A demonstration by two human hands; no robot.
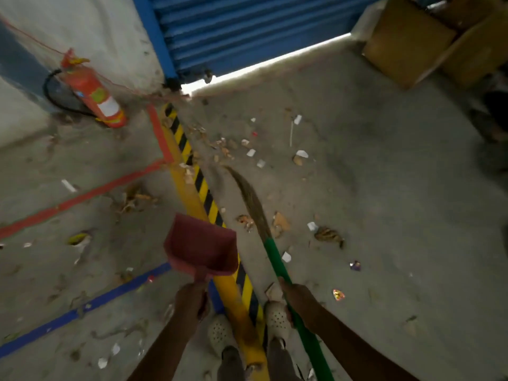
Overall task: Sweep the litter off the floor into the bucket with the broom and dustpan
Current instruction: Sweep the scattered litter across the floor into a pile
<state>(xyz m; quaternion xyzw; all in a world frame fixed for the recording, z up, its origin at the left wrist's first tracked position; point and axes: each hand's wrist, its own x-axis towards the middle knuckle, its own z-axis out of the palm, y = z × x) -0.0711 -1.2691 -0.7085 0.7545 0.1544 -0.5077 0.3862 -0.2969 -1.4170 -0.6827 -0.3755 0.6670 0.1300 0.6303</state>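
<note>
My left hand (pixel 190 299) grips the handle of a dark red dustpan (pixel 201 244), held above the floor with its mouth pointing away from me. My right hand (pixel 298 299) grips the green handle of a broom (pixel 277 259). Its brown bristles (pixel 248 195) stretch forward along the floor toward scattered litter (pixel 251 153): white paper scraps, brown bits and wrappers lying beside a yellow and black striped floor line (pixel 204 193). More scraps (pixel 280 222) lie beside the bristles, close in front of my feet. No bucket is in view.
A red fire extinguisher (pixel 93 92) stands against the left wall. A blue roller shutter (pixel 247 31) is partly raised ahead. Cardboard boxes (pixel 428 42) sit at the far right. Red (pixel 82 199) and blue (pixel 90 306) tape lines cross the dusty floor on the left.
</note>
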